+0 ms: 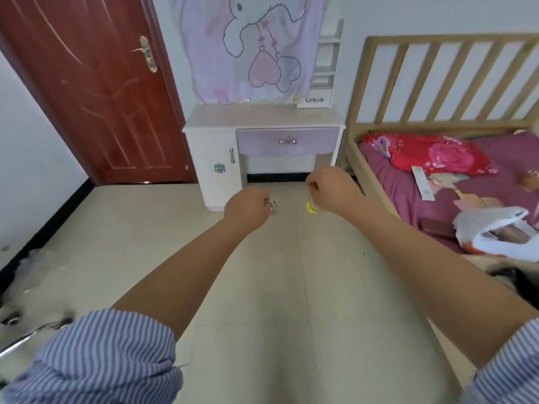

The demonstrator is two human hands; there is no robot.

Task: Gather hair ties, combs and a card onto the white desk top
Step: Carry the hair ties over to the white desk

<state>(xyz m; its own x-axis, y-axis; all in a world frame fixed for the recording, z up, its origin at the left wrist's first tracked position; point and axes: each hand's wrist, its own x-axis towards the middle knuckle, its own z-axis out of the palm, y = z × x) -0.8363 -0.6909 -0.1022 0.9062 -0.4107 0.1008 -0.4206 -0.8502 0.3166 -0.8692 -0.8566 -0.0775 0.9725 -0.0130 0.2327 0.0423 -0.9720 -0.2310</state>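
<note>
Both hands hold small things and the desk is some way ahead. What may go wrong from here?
1. The left hand pinches a small whitish item that hangs from the fingers; it might slip onto the floor on the way.
2. The yellow item sticks out below the right hand, so it might also drop.
3. The cloth hangs down to the desk top; small things set near the back may slide under it.
</note>
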